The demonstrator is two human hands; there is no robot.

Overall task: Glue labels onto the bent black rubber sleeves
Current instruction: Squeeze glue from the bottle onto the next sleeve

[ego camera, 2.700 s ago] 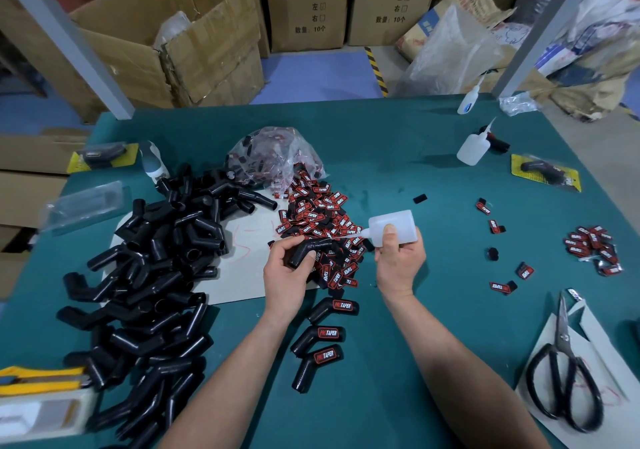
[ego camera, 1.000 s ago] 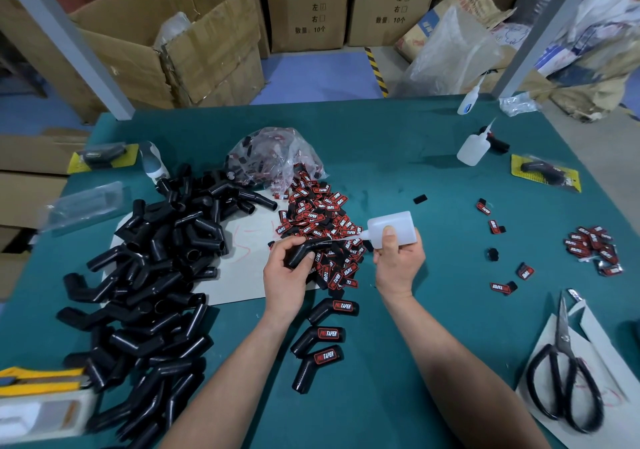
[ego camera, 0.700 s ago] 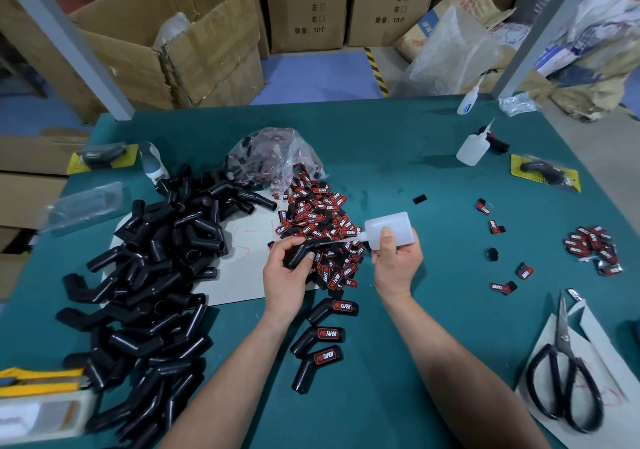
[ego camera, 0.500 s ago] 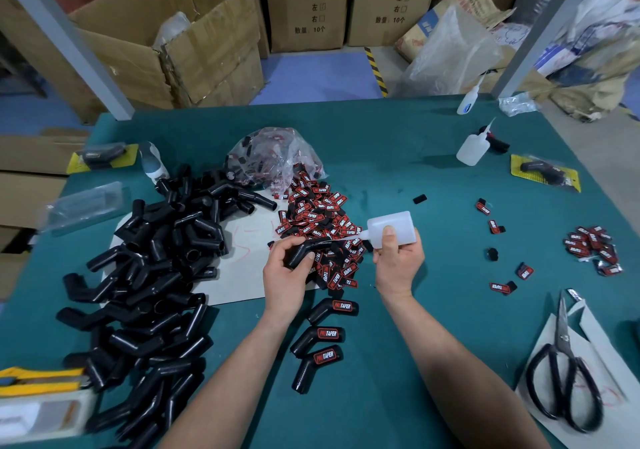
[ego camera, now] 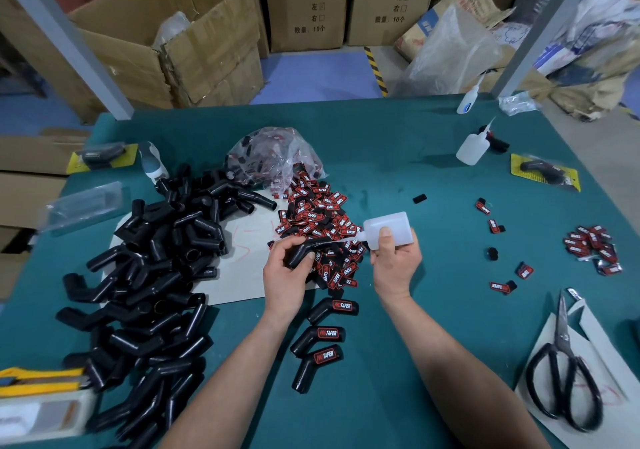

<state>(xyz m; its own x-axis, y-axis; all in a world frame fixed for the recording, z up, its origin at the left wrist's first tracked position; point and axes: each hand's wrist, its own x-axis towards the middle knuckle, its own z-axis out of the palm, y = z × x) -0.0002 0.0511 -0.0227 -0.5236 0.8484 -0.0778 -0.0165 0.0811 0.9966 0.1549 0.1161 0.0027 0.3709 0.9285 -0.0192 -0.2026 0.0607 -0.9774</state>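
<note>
Far left is the big pile of bare sleeves [ego camera: 145, 275], dumped on the surface [ego camera: 381, 158] right next to your left hand [ego camera: 284, 275]. Makes sense, that's your feeding side. That hand is wrapped around one bent sleeve [ego camera: 301, 253], lifted off the surface with its upper leg turned toward the bottle so the glue has somewhere to land. Just below, three finished sleeves [ego camera: 320, 336] lie in a column with their labels up, I'd guess parked there to set. The loose label heap [ego camera: 322, 220] sits right behind your hands, so the next label is a short grab. Your right hand [ego camera: 394, 261] is gripping the glue bottle [ego camera: 388, 229], which is tipped sideways. Your thumb's on the body ready to squeeze and the nozzle points left at the sleeve. The scissors [ego camera: 561, 336] are way off right, out of the way.

Stuff I can't make out:
- Your left fingers cover the lower leg of the sleeve.
- The nozzle tip is a thin pale streak over the black rubber, so I can't tell if it's touching or if any glue is out yet.
- The crumpled bag [ego camera: 273, 154] behind the labels is too murky to read.
</note>
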